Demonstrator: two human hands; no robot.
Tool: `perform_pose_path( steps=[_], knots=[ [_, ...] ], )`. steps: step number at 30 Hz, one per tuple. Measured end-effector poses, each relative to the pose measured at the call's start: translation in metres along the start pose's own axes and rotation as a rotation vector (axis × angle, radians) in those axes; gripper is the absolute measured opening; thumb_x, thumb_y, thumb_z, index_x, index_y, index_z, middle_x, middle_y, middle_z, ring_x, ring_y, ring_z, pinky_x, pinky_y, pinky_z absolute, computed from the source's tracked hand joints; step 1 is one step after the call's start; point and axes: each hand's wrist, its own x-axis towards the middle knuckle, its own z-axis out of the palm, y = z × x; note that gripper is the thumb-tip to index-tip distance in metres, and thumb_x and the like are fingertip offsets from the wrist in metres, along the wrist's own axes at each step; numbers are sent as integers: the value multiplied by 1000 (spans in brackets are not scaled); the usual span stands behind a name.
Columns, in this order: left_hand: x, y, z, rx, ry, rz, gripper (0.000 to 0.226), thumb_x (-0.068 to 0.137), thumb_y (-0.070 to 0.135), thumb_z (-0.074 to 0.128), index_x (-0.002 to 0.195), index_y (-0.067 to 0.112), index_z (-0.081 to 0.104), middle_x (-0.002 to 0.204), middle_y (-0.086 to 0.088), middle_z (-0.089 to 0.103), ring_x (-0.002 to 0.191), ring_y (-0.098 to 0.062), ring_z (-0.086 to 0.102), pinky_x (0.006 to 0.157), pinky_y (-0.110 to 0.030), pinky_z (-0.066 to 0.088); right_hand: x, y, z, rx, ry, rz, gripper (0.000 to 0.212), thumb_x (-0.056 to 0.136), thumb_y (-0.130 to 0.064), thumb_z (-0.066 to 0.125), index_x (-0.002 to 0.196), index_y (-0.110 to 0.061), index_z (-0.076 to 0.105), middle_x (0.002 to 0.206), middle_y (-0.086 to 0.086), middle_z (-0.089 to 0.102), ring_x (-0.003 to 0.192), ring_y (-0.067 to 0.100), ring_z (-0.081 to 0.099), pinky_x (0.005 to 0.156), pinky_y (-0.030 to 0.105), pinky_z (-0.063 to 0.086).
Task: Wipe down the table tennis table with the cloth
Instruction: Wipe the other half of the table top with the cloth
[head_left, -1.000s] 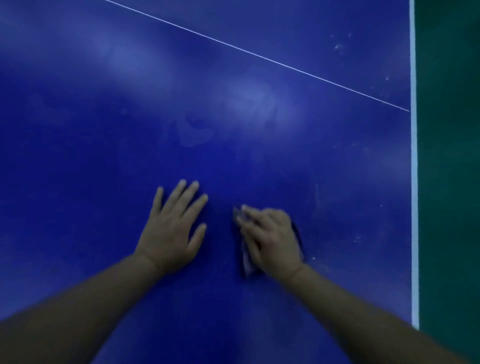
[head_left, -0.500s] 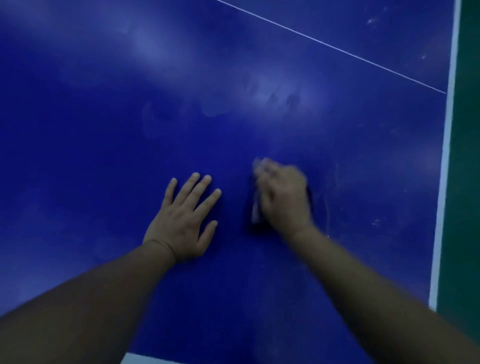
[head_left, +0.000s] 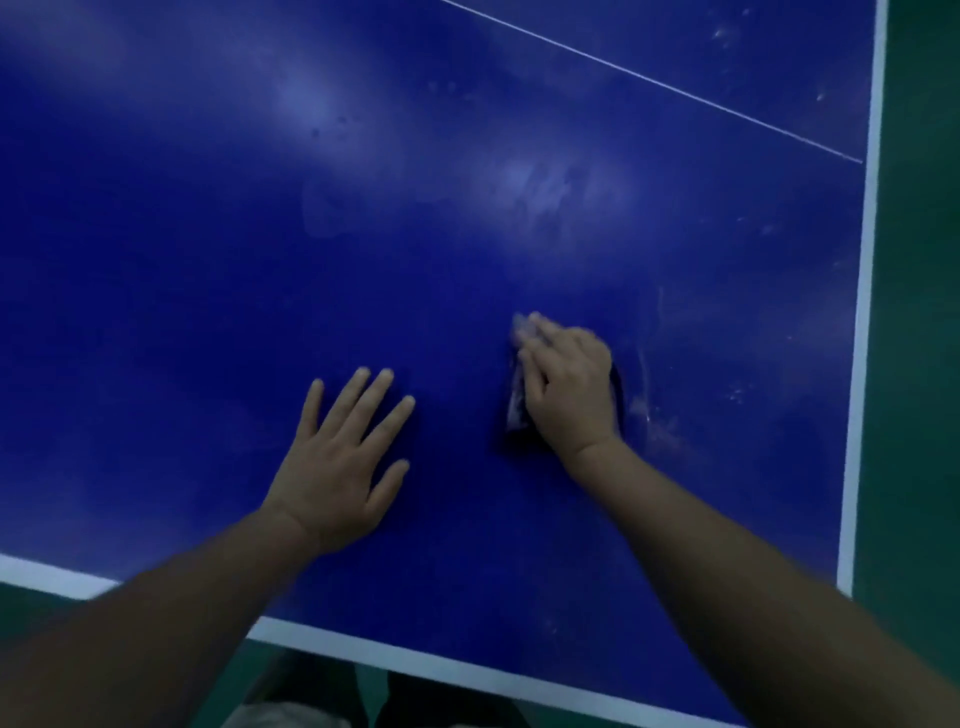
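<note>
The blue table tennis table fills the view, with white edge lines and a thin white centre line. My right hand lies on a small dark cloth and presses it against the table right of centre; its fingers are slightly curled over the cloth, which shows only along the hand's left side. My left hand rests flat on the table with fingers spread, a short way left of the cloth, holding nothing.
Pale smudges and dust specks mark the surface to the right of the cloth and further up. The table's right edge and near edge border green floor.
My right hand slid the cloth away from me and stays there. The view shifted so the table's near edge came into sight. My left hand stayed flat in place.
</note>
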Motion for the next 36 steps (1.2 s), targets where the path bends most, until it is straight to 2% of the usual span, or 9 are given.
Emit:
perform_pose_path(
  steps=[5,9,13,15,20,25,30,34,36],
  knots=[
    [-42,6,21,62,-10,2,69,96,53,31,156,18,33,166,-12,18,154,-31,11,121,-61,9,-133,-39,-12,123,-230,-301,30,106,-26,48,126,-19,69,140,0,60,99,25,58,83,43,46],
    [-41,6,17,47,-5,-1,69,96,53,31,156,19,32,166,-12,19,154,-30,9,121,-60,6,-104,-2,-27,101,-311,-541,30,97,-19,56,121,-15,73,131,5,67,93,30,65,79,41,49],
    [-43,6,14,15,-8,4,69,97,55,27,158,22,29,166,-12,16,155,-30,5,122,-61,5,-51,-15,-13,0,-49,-45,24,96,-10,63,116,-7,75,126,11,70,94,37,66,86,53,51],
    [-45,4,14,-25,1,32,68,96,55,29,156,23,34,166,-12,18,155,-31,7,121,-62,5,-69,-41,-2,-21,10,96,26,97,-12,62,119,-8,74,129,9,68,100,36,64,91,53,47],
    [-48,0,12,-90,41,144,63,97,52,32,150,23,45,165,-10,22,154,-29,11,121,-61,6,-196,-115,1,12,-49,-31,33,99,-20,60,131,-17,66,135,5,62,99,25,59,87,43,45],
    [-65,5,13,-17,-42,271,64,97,52,23,152,25,41,165,-7,22,155,-28,9,122,-60,2,-203,-76,-21,-48,-137,-248,27,94,-11,67,120,-14,74,127,9,68,90,33,66,78,44,50],
    [-92,31,30,-70,-35,99,67,98,53,14,157,25,29,168,-6,11,155,-24,-1,123,-55,-7,-161,-90,-7,-121,141,320,27,94,-14,62,117,-11,75,123,13,70,96,39,65,83,50,51],
    [-89,30,31,-28,-33,94,68,99,54,11,157,24,28,168,-7,11,155,-25,1,122,-57,-3,-215,-155,17,-91,59,123,34,98,-22,59,132,-20,67,135,3,64,101,27,60,89,43,44],
    [-89,31,32,-23,-34,102,68,98,55,12,157,24,27,168,-8,11,155,-27,1,122,-58,-2,-244,-146,9,-76,28,48,33,98,-22,63,131,-21,68,135,2,64,101,26,61,89,44,46]
  ],
)
